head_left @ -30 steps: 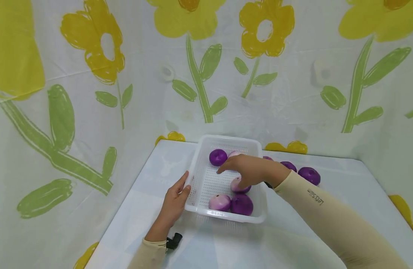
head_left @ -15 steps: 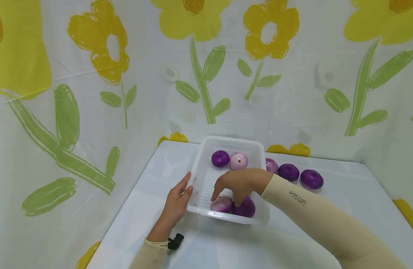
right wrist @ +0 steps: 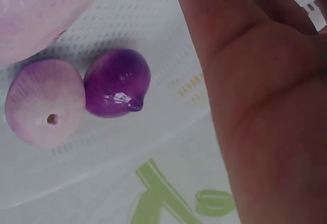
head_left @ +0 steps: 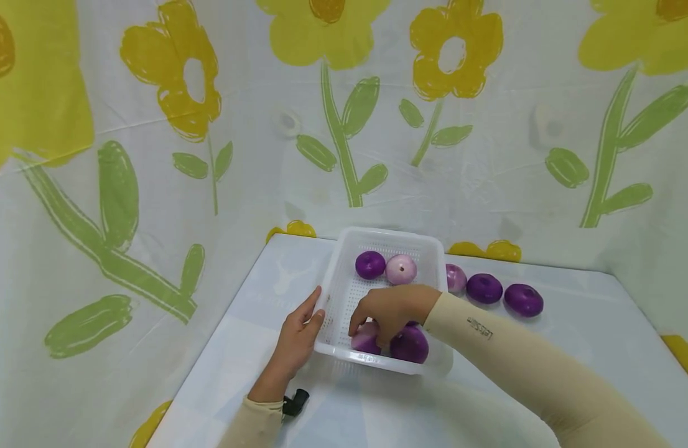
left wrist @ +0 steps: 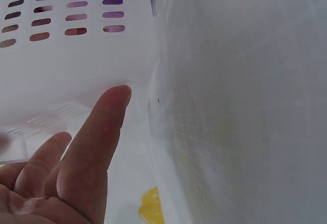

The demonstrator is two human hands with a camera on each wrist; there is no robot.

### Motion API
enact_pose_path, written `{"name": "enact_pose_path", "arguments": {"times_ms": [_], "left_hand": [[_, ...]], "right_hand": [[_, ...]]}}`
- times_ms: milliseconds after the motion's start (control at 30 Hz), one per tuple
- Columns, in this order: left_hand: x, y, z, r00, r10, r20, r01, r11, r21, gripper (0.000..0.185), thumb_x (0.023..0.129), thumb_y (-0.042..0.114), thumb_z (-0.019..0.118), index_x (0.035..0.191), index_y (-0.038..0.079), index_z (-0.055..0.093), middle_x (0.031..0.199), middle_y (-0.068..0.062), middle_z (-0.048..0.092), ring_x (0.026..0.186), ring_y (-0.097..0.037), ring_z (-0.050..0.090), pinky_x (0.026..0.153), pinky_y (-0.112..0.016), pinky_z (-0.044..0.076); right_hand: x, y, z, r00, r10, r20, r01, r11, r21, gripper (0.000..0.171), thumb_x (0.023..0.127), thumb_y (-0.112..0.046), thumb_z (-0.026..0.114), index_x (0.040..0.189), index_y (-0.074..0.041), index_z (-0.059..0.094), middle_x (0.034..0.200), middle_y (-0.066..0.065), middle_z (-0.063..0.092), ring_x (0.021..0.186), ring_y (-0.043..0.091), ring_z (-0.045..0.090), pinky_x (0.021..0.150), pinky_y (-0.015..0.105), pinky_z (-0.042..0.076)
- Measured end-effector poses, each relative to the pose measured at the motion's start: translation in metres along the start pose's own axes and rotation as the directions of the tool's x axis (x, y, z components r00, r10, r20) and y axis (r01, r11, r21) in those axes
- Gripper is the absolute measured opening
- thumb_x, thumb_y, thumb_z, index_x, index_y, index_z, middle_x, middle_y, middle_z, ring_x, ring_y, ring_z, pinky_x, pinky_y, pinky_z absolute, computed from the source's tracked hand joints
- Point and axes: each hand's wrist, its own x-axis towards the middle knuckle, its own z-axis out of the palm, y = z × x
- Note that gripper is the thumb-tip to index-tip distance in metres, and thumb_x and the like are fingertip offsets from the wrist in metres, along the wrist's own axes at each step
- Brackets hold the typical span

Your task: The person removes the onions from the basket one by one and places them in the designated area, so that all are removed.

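Observation:
A white plastic basket [head_left: 389, 233] with a perforated floor holds several purple onions. My left hand [head_left: 296, 336] is at its left side, thumb at the rim; in the left wrist view a straight index finger [left wrist: 97, 142] touches the outer wall. Inside the near end, my right hand [head_left: 391, 311] grips a pale purple onion [head_left: 363, 341] between thumb and fingers. Right beside it sits a large dark purple onion [head_left: 409, 345]. At the far end lie a dark onion [head_left: 370, 266] and a pale onion [head_left: 401, 269]. The right hand partly hides another onion.
Right of the basket, a pale onion [head_left: 456, 278] and two dark onions, one in the middle [head_left: 484, 289] and one farther right [head_left: 523, 300], stand in a row on the white table [head_left: 568, 348]. A flower-printed curtain [head_left: 489, 174] closes off the back and left.
My right hand has moved toward the basket's near end and lowered onto the pale onion there. The pale onion at the far end is now uncovered. The left hand stays at the rim.

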Motion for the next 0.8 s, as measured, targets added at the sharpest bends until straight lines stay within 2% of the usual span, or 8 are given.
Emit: {"name": "enact_pose_path", "arguments": {"times_ms": [167,333,500,600,800], "left_hand": [[0.000,-0.002,-0.001,1.000,0.012,0.002,-0.012,1.000,0.002,0.055,0.111,0.017,0.055,0.164,0.012,0.039,0.165,-0.013,0.041,0.138,-0.034,0.054,0.100,-0.046,0.055],[0.000,-0.001,-0.001,1.000,-0.002,0.013,0.002,1.000,-0.001,0.056,0.112,0.019,0.055,0.165,0.012,0.038,0.165,-0.011,0.041,0.141,-0.032,0.051,0.103,-0.049,0.053],[-0.001,0.000,0.000,1.000,0.010,0.015,-0.010,1.000,0.008,0.056,0.112,0.020,0.054,0.165,0.011,0.037,0.166,-0.011,0.039,0.143,-0.033,0.048,0.106,-0.052,0.050],[-0.001,0.001,0.000,1.000,0.016,0.012,-0.016,1.000,0.014,0.056,0.112,0.020,0.054,0.165,0.010,0.038,0.166,-0.010,0.038,0.144,-0.033,0.047,0.107,-0.054,0.049],[0.001,-0.001,0.000,1.000,0.020,0.002,-0.020,0.999,0.027,0.055,0.112,0.020,0.055,0.164,0.011,0.039,0.167,-0.009,0.036,0.148,-0.032,0.042,0.110,-0.057,0.044]], "right_hand": [[0.005,0.002,-0.002,1.000,0.001,-0.017,-0.001,1.000,0.001,0.048,0.089,-0.015,0.085,0.135,-0.025,0.073,0.119,-0.017,0.070,0.102,0.002,0.062,0.093,0.025,0.053],[0.005,0.004,-0.003,0.998,0.043,-0.041,-0.040,0.998,0.056,0.050,0.096,-0.017,0.076,0.144,-0.026,0.067,0.127,-0.013,0.070,0.099,0.004,0.063,0.089,0.027,0.055],[0.005,0.007,-0.001,0.997,0.010,-0.081,-0.002,0.996,0.091,0.046,0.100,-0.014,0.069,0.144,-0.027,0.069,0.133,-0.016,0.068,0.100,0.004,0.062,0.094,0.028,0.053],[0.007,0.009,0.000,0.995,0.007,-0.101,0.001,0.997,0.082,0.045,0.099,-0.016,0.070,0.143,-0.024,0.069,0.133,-0.016,0.069,0.102,0.004,0.061,0.099,0.030,0.052],[0.009,0.012,0.004,0.993,0.019,-0.114,-0.012,0.998,0.062,0.064,0.089,-0.016,0.083,0.149,-0.024,0.063,0.135,-0.015,0.068,0.104,0.004,0.062,0.101,0.036,0.054]]}}
